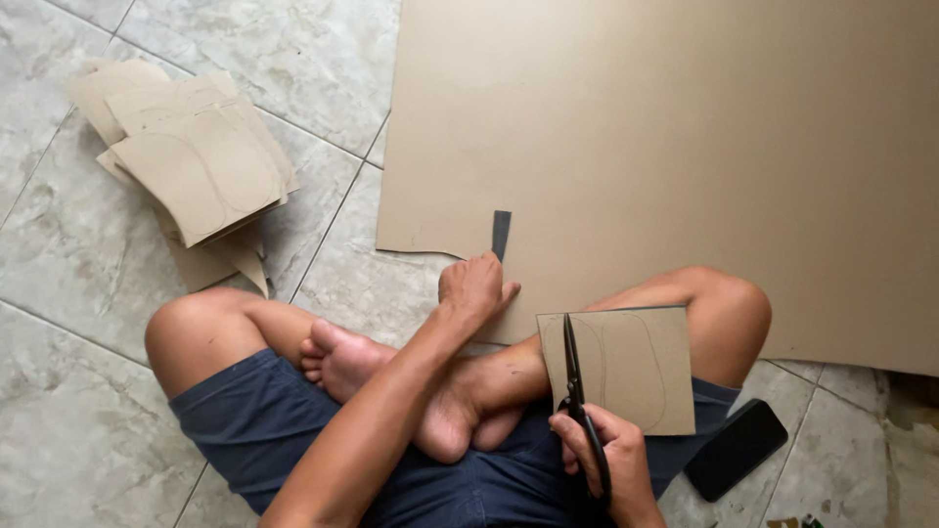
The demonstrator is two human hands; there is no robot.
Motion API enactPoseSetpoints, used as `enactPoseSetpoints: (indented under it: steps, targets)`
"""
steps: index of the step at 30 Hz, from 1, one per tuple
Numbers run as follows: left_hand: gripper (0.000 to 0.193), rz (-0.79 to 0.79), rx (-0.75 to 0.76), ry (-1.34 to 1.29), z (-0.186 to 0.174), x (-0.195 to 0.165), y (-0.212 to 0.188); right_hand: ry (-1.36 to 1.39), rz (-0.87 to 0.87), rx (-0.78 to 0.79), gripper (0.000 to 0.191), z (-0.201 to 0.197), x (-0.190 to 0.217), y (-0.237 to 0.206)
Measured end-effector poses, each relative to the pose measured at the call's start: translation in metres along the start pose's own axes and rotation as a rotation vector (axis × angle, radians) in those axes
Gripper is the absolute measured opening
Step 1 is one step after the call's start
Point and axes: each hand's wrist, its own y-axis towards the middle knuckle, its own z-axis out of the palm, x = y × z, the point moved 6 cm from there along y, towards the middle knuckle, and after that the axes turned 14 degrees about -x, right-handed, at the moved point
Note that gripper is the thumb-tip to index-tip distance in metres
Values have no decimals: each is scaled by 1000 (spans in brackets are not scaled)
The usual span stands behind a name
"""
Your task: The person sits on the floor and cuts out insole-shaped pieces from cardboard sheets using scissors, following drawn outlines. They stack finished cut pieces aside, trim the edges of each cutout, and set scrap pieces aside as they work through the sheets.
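Sitting cross-legged on tile floor point(59, 391) w/ big cardboard sheet point(685, 147) spread ahead. Right hand point(602, 450) closed round handles of black scissors point(575, 391), blades pointing up along left edge of small cardboard square point(631, 367) marked w/ curved pencil outline; square resting over right knee, overlapping big sheet's near edge. Left hand point(474, 288) loosely curled, gripping nothing visible, pressing on big sheet's near edge just below dark narrow strip point(501, 233). Stack of cut cardboard pieces point(191, 156) well apart at upper left. Black phone point(736, 448) lying on floor near right thigh.
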Motion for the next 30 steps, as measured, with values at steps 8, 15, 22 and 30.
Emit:
enactPoseSetpoints:
  steps: [8, 15, 22, 30]
  targets:
    - [52, 23, -429, -64, -35, 24, -5, 43, -10, 60, 22, -2, -1, -5]
    - [43, 15, 159, -877, 13, -41, -80, 227, -32, 84, 37, -10, 2, -10]
    - [31, -341, -25, -1649, -14, -40, -71, 300, -174, 84, 54, -27, 15, -15]
    - [40, -249, -190, -1735, -109, 12, -82, 255, -438, 231, 74, 1, 66, -13]
